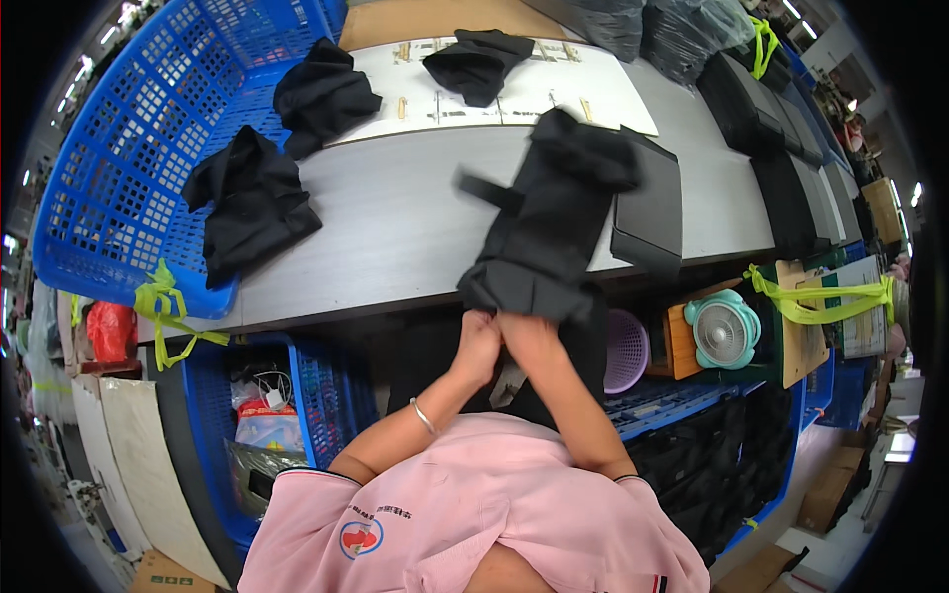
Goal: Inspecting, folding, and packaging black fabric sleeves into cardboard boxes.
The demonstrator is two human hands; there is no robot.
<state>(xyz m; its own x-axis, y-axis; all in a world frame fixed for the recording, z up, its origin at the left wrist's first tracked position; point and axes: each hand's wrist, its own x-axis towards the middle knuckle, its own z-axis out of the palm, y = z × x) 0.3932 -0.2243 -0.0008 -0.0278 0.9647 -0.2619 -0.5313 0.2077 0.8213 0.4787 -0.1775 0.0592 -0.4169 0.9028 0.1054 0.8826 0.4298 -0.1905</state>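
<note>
My left hand (478,341) and my right hand (527,338) are pressed together at the near edge of a black fabric piece (549,222) and both grip its lower hem. The piece stretches away from me over the grey table (395,227), and its far end with a strap looks blurred. A thin bracelet circles my left wrist. Under my hands a grey strap hangs down. A flat black pad (654,208) lies just right of the piece.
Other black garments lie at the table's left (252,203), back left (321,94) and on a white board (477,61). A big blue basket (148,128) leans at left. Black stacks (781,138) line the right. A teal fan (724,331) and purple basket (625,348) sit below.
</note>
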